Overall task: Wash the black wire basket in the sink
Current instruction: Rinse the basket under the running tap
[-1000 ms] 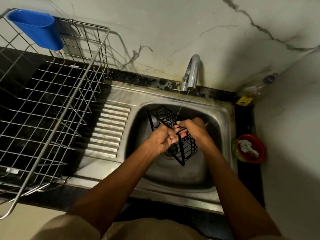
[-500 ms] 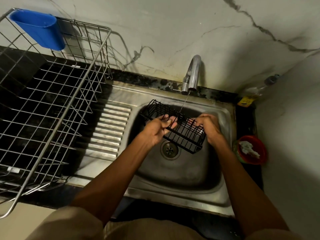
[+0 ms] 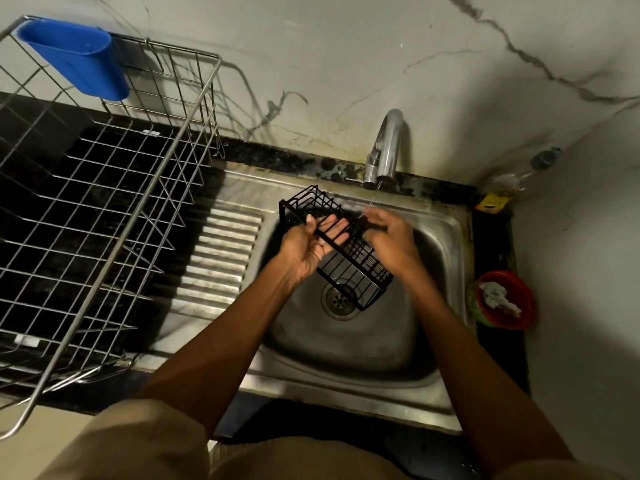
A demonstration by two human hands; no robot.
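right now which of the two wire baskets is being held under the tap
The small black wire basket, held over the sink by the left hand and right hand. The big silver wire rack sits untouched on the counter.

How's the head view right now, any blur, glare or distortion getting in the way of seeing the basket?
Head view: dim, warm light with dark corners. The right hand is motion-blurred under the thin stream from the tap; the left hand and black wire basket read sharper. Mild glare on the sink rim. Wide-angle lens bows the dish rack at the left edge.
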